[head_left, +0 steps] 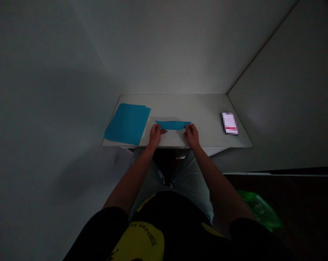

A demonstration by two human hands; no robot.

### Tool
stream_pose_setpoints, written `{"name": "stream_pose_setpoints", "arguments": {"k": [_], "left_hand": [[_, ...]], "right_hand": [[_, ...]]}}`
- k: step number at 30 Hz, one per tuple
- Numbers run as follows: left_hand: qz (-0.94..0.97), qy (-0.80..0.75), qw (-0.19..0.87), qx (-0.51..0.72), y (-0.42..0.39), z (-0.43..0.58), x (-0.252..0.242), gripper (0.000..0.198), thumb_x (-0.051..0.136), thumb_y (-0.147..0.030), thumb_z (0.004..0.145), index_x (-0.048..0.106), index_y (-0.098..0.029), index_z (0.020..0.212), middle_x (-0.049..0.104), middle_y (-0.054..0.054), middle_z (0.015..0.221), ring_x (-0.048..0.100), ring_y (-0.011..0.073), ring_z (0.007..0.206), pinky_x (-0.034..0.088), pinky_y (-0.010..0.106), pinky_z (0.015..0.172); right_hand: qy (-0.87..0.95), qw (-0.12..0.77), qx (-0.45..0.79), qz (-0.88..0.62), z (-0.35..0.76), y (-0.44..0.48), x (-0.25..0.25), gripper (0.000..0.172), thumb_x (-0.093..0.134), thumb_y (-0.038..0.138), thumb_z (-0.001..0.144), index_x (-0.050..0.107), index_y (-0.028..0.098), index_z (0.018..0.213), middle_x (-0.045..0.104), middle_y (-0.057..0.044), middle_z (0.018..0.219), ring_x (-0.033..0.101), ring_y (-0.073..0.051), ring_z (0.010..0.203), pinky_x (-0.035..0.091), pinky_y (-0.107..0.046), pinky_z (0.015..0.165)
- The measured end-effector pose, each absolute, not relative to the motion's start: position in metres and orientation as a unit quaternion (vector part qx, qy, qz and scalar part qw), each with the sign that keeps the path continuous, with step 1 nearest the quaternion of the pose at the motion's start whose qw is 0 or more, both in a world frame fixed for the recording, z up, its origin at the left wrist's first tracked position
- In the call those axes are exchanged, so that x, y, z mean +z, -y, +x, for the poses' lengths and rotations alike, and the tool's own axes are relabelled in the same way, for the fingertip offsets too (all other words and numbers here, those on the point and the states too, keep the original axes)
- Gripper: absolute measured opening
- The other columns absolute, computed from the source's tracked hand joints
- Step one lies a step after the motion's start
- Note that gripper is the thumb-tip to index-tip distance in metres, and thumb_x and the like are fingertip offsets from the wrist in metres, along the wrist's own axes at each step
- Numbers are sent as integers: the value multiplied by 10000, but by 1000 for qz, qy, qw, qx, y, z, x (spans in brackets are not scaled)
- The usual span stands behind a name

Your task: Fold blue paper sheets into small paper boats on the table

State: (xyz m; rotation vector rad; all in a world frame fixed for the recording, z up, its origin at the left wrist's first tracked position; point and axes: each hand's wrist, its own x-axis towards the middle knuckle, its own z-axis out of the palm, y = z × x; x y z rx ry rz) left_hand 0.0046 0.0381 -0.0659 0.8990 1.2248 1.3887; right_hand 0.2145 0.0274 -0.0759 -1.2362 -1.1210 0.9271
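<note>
Both hands sit at the front edge of the white tabletop (pixel 196 108), my left hand (pixel 154 136) and my right hand (pixel 192 136) set apart with a folded blue paper strip (pixel 172 125) lying between them. The strip's long axis runs left to right, parallel to that front edge, and it sits just back from the edge, around the middle of the table. Its 2 tapered ends poke out past my fingers (pixel 155 127). Neither hand is nearer: each is at 1 end, left on the left end, right on the right. My fingers are bunched together rather than spread, resting at the strip's near edge; I cannot tell from this view whether my thumbs are under it, so a true pinch stays unclear. Toward the left edge lies a larger blue sheet (pixel 127 124), well apart from my left hand, with a small step at its far corner. Near the right edge lies what looks like a phone (pixel 229 123), its face blurred. Down on the floor to my right is a green plastic bag (pixel 261 212).
</note>
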Motion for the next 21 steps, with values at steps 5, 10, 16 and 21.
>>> {"name": "stream_pose_setpoints", "arguments": {"k": [5,10,16,21], "left_hand": [[365,-510,536,565,-37,7,-67,460,707,-643,966,517,-228,1028,671,-19,789,786,198,748,650,360,796],[468,-504,517,509,-32,2,-64,438,933,-487,752,695,-185,962,796,53,929,787,264,970,648,427,926],[497,-511,491,500,-29,0,-57,308,890,-453,813,767,-190,916,831,79,1002,765,302,1121,639,445,994],[435,-554,490,514,-29,2,-56,567,684,-739,932,603,-208,751,679,26,639,738,226,656,640,341,651]], "right_hand": [[475,555,415,-543,216,-27,-76,578,605,818,868,437,295,1045,621,45,843,518,-105,489,379,-262,466],[502,518,421,-550,216,-24,-74,645,588,874,841,435,302,1095,626,42,807,531,-130,509,412,-277,485],[548,480,421,-541,217,-20,-70,675,829,799,686,576,277,1032,565,52,689,519,-162,582,442,-301,530],[553,451,416,-563,221,-20,-69,614,674,875,809,565,271,777,520,38,545,513,-175,526,430,-320,532]]}}
